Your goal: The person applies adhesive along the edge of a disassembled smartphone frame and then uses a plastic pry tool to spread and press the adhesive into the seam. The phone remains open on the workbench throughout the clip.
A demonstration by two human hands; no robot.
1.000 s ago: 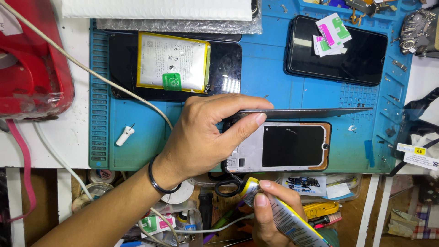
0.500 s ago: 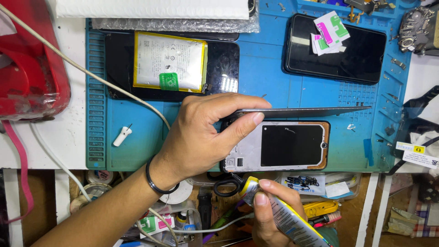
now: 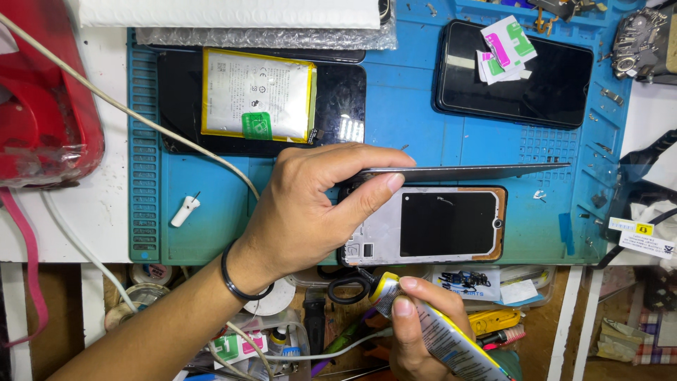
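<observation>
Your left hand [image 3: 310,212] pinches lifted screen panel [image 3: 465,171] edge-on above phone frame [image 3: 430,226]. Your right hand [image 3: 416,328] grips glue tube [image 3: 437,335], nozzle at frame's lower corner, on blue mat [image 3: 409,120].

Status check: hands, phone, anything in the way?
Left hand pinches screen panel lifted over phone frame. Right hand grips glue tube at frame's lower-left corner. Nothing blocking.

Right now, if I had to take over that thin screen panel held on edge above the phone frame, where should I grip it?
Pinch the thin screen panel on its free right half, thumb and fingers on its two flat faces, coming from above. It stands edge-up over the phone frame, so only the faces offer purchase. The left hand already holds its left end; the right hand holds a glue tube.
</observation>
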